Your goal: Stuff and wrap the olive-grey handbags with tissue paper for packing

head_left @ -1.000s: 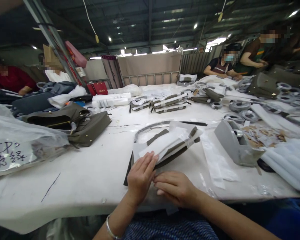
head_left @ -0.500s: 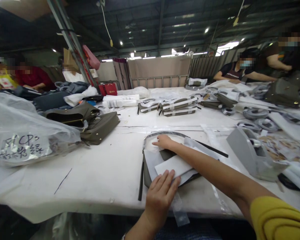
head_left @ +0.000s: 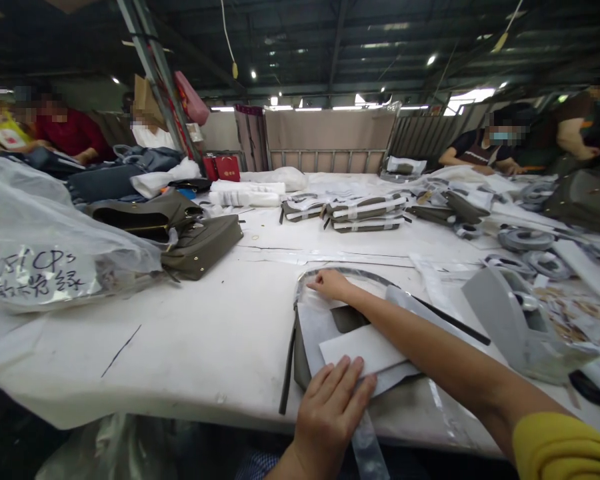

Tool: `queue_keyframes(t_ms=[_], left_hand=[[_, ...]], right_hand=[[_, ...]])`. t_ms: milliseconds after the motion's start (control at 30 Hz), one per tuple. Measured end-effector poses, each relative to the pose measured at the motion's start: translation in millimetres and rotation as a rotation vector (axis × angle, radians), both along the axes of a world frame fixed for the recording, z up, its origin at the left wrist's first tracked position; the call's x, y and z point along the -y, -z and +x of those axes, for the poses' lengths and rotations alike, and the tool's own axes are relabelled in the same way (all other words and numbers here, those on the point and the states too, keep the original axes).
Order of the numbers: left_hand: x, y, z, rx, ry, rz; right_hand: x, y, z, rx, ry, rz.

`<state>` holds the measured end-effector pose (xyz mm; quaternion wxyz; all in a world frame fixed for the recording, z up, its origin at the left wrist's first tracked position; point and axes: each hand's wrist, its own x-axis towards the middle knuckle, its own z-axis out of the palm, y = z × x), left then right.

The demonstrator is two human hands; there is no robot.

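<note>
Bag [head_left: 347, 319] of olive-green material, lying flat and partly covered, sits to the left of the grey plastic wedge-shaped dispenser [head_left: 495, 310] on the white-covered table [head_left: 190, 340]. Over it are a translucent grey sheet [head_left: 315, 330] and, on top, a folded white sheet [head_left: 363, 350]. A long curved strap [head_left: 353, 271], wrapped along its arch in clear plastic, bows around the bag's far side, left of the dispenser; its bare dark end runs toward the dispenser's near side.

The person's left hand [head_left: 333, 407], left of the dispenser and nearer the person, lies palm down with fingers extended and unclenched, their tips resting on the near edge of the folded white sheet. A clear plastic strip [head_left: 370, 450] hangs beside that hand. The right hand [head_left: 330, 285] reaches across the bag, its forearm running out of a mustard-yellow sleeve [head_left: 565, 443]. Its fingers are partly curled at the inside of the arch; whether they grip the strap cannot be told.

Beyond the dispenser, to its left, folded olive-and-white bundles [head_left: 367, 212] lie stacked. Grey wrapped rings [head_left: 523, 240] lie just behind the dispenser, and tan-and-white scraps [head_left: 580, 307] to its right.
</note>
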<state>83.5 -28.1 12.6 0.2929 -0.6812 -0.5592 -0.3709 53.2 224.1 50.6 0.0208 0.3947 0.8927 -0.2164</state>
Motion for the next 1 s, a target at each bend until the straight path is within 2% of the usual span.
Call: queue_keyframes(t_ms=[133,267,367,533,733,833,1000], left_hand=[[1,0.1,1,0.004,-0.013,-0.021],[1,0.5,2,0.002,-0.013,-0.013],[2,-0.8,2,-0.006,-0.006,-0.025],[3,-2.8,2,-0.013,-0.006,-0.049],[2,-5.6,0,-0.013,-0.001,-0.071],[3,-8.8,-2,-0.023,0.008,-0.095],[4,-9.4,-2,-0.005,0.026,-0.128]], right_hand=[[2,3.8,-2,-0.005,-0.003,0.000],[0,5.4,0,-0.060,-0.010,-0.146],[1,2.4,5,-0.188,0.024,-0.266],[8,-14.2,15,-0.423,0.069,-0.472],[29,-37.2,36,-0.651,-0.034,-0.598],[46,-42.5,56,-0.679,-0.147,-0.557],[87,-42.4,96,-0.577,-0.332,-0.124]])
